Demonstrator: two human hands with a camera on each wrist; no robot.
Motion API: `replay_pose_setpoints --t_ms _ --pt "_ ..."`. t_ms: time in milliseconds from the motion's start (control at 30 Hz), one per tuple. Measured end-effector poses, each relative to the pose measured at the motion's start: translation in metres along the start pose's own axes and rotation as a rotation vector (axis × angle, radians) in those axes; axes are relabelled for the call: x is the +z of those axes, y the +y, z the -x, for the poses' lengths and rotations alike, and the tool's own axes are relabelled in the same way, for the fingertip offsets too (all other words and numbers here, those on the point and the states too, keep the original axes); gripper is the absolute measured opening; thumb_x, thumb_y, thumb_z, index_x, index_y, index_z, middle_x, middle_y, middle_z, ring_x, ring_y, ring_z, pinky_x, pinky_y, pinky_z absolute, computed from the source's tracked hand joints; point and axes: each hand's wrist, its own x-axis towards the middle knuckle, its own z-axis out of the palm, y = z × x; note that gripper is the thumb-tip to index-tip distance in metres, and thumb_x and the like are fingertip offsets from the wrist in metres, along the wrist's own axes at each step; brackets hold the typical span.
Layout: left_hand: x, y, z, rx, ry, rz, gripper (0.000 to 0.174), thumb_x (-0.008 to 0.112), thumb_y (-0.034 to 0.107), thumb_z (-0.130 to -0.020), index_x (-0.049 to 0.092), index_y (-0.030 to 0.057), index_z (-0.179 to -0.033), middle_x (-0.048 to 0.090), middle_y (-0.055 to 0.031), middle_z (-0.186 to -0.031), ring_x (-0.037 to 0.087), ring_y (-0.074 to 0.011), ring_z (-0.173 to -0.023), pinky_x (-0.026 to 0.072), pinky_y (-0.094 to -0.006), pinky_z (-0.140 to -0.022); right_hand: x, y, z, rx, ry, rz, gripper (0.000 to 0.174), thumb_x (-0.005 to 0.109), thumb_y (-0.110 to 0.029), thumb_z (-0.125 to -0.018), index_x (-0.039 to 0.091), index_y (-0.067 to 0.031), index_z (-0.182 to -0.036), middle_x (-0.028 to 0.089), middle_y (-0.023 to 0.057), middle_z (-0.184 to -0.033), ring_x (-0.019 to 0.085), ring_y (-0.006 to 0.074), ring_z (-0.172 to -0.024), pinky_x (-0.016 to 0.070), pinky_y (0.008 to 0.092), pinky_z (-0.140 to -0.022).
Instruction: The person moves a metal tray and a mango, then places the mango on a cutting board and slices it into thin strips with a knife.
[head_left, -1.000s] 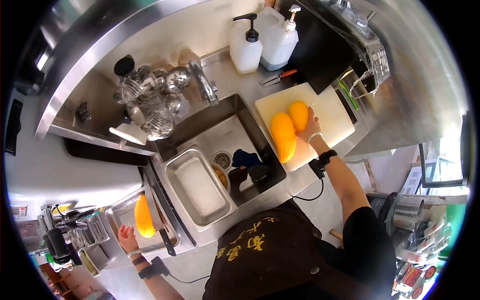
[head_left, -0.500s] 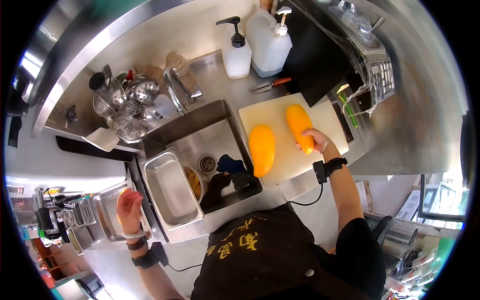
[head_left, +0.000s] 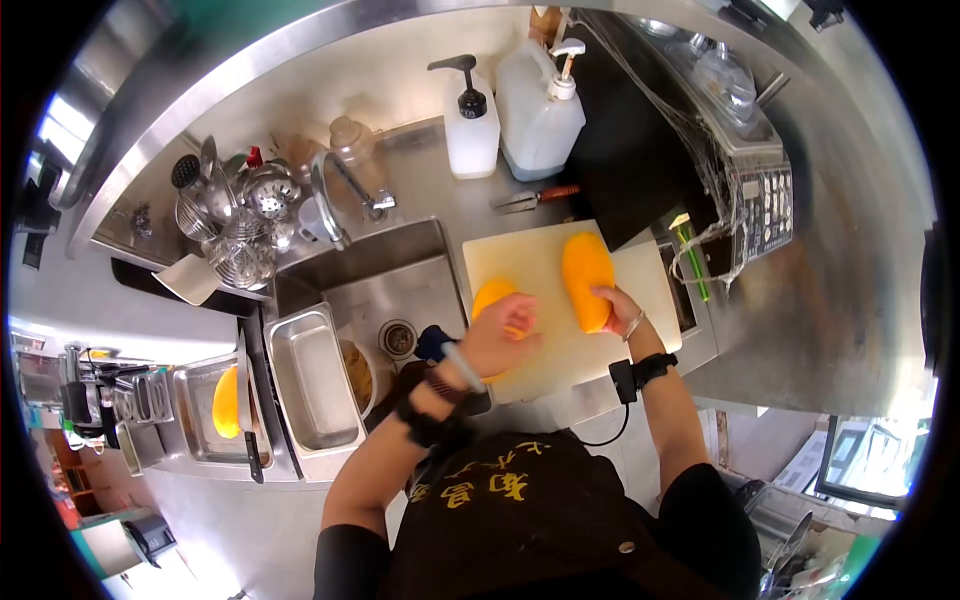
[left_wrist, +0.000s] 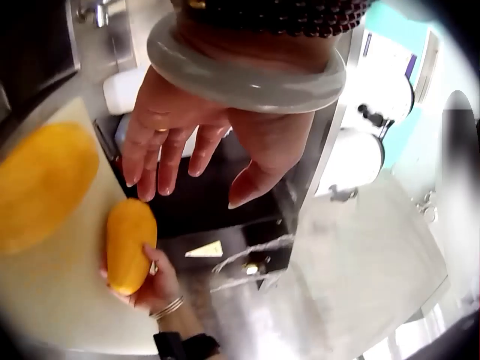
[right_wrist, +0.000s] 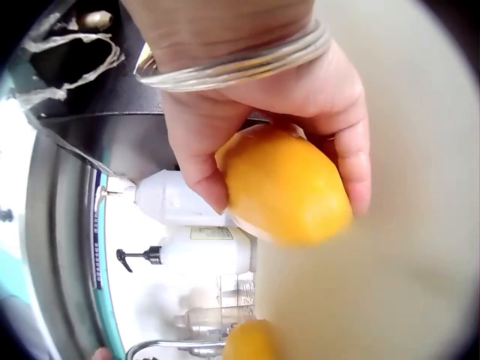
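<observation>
Two peeled yellow mangoes are over the white cutting board (head_left: 630, 300). My right hand (head_left: 616, 308) grips the near end of the right mango (head_left: 586, 275); in the right wrist view the thumb and fingers of my right hand (right_wrist: 270, 112) lie around that mango (right_wrist: 289, 187). My left hand (head_left: 500, 338) is above the left mango (head_left: 490, 293), hiding part of it. In the left wrist view my left hand (left_wrist: 217, 135) has spread, slightly bent fingers holding nothing, with the left mango (left_wrist: 45, 184) to one side and the right mango (left_wrist: 129, 244) beyond the fingertips.
The sink (head_left: 455, 245) with a steel pan (head_left: 310, 375) lies left of the board. Farther left, a tray (head_left: 195, 400) holds another mango (head_left: 227, 403) and a knife (head_left: 246, 420). Behind the board are a red-handled peeler (head_left: 535, 199), two pump bottles (head_left: 472, 140) and a black panel (head_left: 630, 150).
My left hand has moved right from beside the tray to over the left mango. My right hand has gone from between the two mangoes to gripping the right one, which has turned lengthwise.
</observation>
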Motion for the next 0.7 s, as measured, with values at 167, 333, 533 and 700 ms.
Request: replay_pose_setpoints --t_ms 167,333,533,700 --pt "0.052 -0.042 -0.065 -0.076 0.139 -0.194 0.067 0.067 0.022 -0.062 0.035 -0.0015 -0.116 0.046 -0.0125 -0.099 0.047 -0.0188 -0.09 0.0428 -0.0311 -0.075 0.021 -0.029 0.012 0.047 0.239 0.605 0.065 0.067 -0.03 -0.064 0.036 -0.0014 -0.113 0.053 0.012 -0.099 0.055 0.0215 -0.088 0.0488 0.0384 -0.069" --pt "0.062 -0.062 -0.084 -0.123 0.294 -0.219 0.072 0.067 0.021 -0.061 0.031 -0.0046 -0.118 0.043 -0.0175 -0.106 0.048 -0.0227 -0.091 0.0427 -0.0323 -0.076 0.019 -0.03 -0.019 -0.394 0.388 1.083 0.078 0.075 -0.028 -0.057 0.032 0.0039 -0.114 0.052 0.0158 -0.1 0.053 0.0244 -0.091 0.0456 0.0293 -0.076" --pt "0.07 -0.092 -0.109 -0.099 0.293 0.214 0.07 0.063 0.012 -0.065 0.025 -0.0018 -0.123 0.044 -0.0157 -0.109 0.049 -0.026 -0.097 0.0427 -0.032 -0.08 0.003 -0.028 -0.049 -0.295 0.378 0.803 0.07 0.075 -0.02 -0.056 0.037 0.0031 -0.11 0.051 0.0153 -0.101 0.053 0.0223 -0.091 0.0453 0.0321 -0.077" --pt "0.078 -0.092 -0.112 -0.033 0.268 0.354 0.062 0.059 0.009 -0.072 0.026 0.0039 -0.123 0.046 -0.0123 -0.108 0.048 -0.024 -0.101 0.0414 -0.0313 -0.084 -0.001 -0.021 -0.038 -0.308 0.138 0.494 0.063 0.072 -0.019 -0.059 0.039 0.0023 -0.109 0.052 0.012 -0.098 0.053 0.0221 -0.09 0.0448 0.0313 -0.077"
